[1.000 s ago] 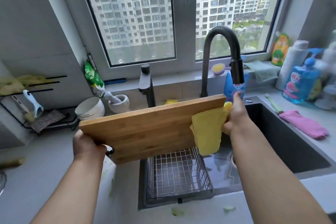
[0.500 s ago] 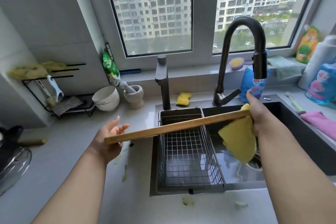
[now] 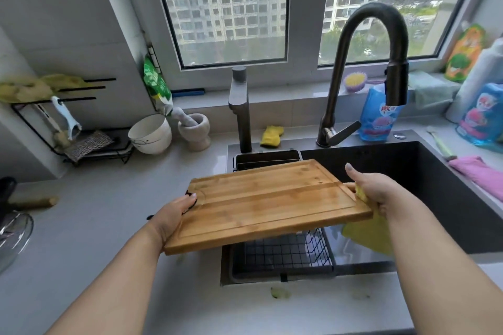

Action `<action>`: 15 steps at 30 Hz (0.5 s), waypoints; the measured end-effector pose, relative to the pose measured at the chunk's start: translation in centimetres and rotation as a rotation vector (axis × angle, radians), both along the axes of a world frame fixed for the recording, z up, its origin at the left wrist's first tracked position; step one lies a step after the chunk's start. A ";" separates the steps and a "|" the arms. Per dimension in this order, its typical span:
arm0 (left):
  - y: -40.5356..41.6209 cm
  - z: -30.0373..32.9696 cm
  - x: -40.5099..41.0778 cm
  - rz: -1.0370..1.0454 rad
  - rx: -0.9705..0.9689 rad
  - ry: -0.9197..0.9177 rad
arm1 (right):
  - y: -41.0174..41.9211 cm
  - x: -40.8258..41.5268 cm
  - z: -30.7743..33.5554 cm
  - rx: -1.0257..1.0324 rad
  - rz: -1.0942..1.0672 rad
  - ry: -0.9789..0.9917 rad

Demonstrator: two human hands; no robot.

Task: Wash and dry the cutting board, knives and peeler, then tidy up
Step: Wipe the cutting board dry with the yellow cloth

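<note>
**Ana:** Hovering flat over the sink [image 3: 435, 171], the cutting board [image 3: 266, 204] sits between both hands, grooved face up, above the wire basket [image 3: 285, 253] in the left basin.

**Ben:** How do the hands have it?

**Ana:** The left hand [image 3: 174, 215] curls round the short left end, fingertips on top by the black hanging loop. The right hand [image 3: 375, 190] pinches the far right end, thumb on top, with a yellow cloth [image 3: 373, 236] trapped against the board and hanging below it.

**Ben:** And how will it handle?

**Ana:** It looks stiff, solid wood, probably weighty enough to want two hands. If it is wet it could be slippery, so the short ends, where the fingers can wrap under, seem the safest hold. The cloth under the right palm likely helps grip.

**Ben:** Room to move?

**Ana:** The tall black tap [image 3: 381, 43] arches just behind and above the right end, and a shorter grey tap [image 3: 241, 109] stands behind the middle; tipping the board upright could knock either. The right basin is open and deep. A white bowl [image 3: 149, 133] and a stone mortar [image 3: 196, 128] stand well apart on the left counter [image 3: 95, 212], and a pink cloth [image 3: 479, 174] lies on the sink's right rim.
</note>
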State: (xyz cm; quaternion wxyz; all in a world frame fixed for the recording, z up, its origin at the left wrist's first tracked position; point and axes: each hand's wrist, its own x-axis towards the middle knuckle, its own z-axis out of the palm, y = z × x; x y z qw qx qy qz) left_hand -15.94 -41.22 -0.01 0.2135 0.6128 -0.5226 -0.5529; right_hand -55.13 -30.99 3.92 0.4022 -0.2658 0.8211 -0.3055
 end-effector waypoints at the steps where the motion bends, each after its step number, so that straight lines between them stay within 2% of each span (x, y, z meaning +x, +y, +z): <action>1: -0.2 -0.7 -0.2 -0.021 -0.010 -0.009 | -0.3 0.1 -0.5 0.012 0.010 0.026; 5: -0.7 -2.9 -0.7 -0.055 -0.119 -0.052 | -1.2 0.4 -2.4 0.079 0.009 0.100; 11: 0.2 -5.9 -2.4 -0.059 -0.249 -0.225 | -1.9 0.9 -5.2 0.138 0.013 0.100; 15: -0.2 -6.8 -2.8 -0.087 -0.243 -0.336 | -2.4 1.3 -5.7 0.131 -0.039 0.086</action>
